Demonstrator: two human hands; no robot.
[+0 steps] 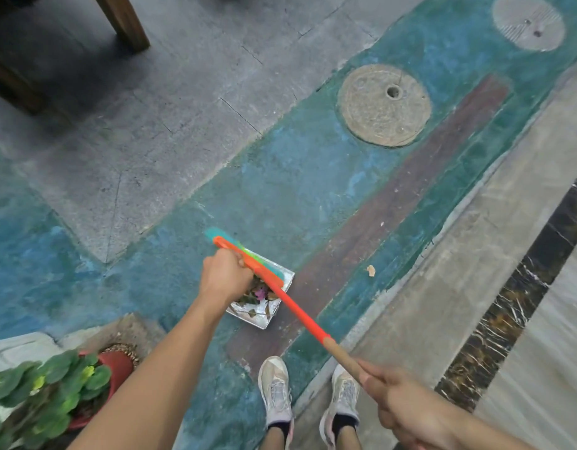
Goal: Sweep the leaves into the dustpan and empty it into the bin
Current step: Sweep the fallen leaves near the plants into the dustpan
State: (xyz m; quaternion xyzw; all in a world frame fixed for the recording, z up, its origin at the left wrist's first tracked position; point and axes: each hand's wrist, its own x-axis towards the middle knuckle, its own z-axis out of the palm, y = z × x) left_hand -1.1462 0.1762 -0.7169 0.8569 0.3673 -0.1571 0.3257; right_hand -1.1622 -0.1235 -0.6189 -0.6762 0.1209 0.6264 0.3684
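Note:
A silver metal dustpan [264,323] lies on the painted ground just ahead of my feet, with brown, green and pink leaves [254,295] piled inside. My left hand [224,277] is closed at the pan's left edge; whatever it grips is hidden under the fist. The broom's orange head with teal bristles [248,258] lies across the far side of the pan. Its orange and tan handle [300,315] runs back to my right hand [401,404], which is closed around it. One loose brown leaf [371,270] lies to the right of the pan. No bin is in view.
A potted plant [53,394] in a red pot stands at the lower left. A wooden furniture leg [124,21] is at the top left. Two round covers [384,105] [527,22] sit in the ground ahead. A stone kerb [459,287] runs along the right. My shoes [275,388] are below the pan.

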